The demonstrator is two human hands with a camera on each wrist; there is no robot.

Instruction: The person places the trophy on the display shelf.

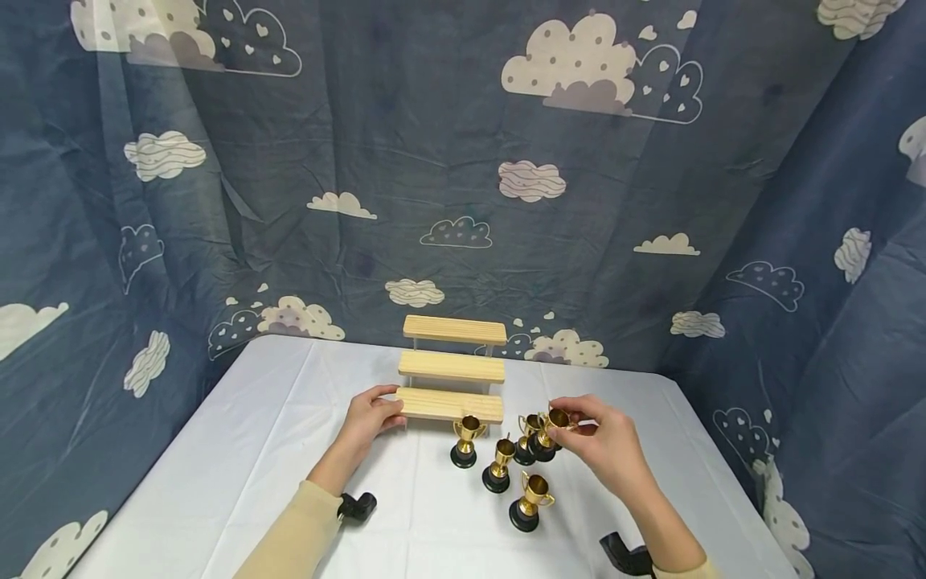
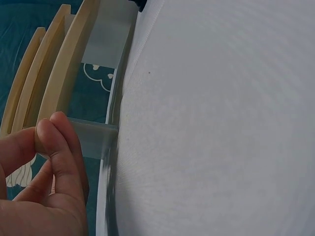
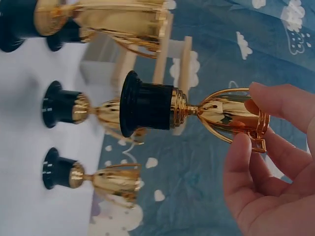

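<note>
A three-tier stand with pale wooden shelves (image 1: 450, 404) is at the back middle of the table. My left hand (image 1: 370, 420) pinches the left end of its lowest shelf, also visible in the left wrist view. My right hand (image 1: 606, 441) holds a small gold trophy cup (image 3: 229, 114) by its rim and handle, fingers and thumb on opposite sides. The held trophy's black base (image 3: 147, 105) appears raised off the table in the right wrist view. Other trophies stand upright nearby: one before the stand (image 1: 469, 434), another (image 1: 499, 466), and one nearest me (image 1: 531, 500).
Close behind the held cup stands another trophy (image 1: 527, 438), partly hidden in the head view. A white cloth (image 1: 260, 466) covers the table. Dark blue cloud-print fabric (image 1: 434, 145) hangs at the back and sides. Black wrist-worn devices (image 1: 358, 507) show at both wrists.
</note>
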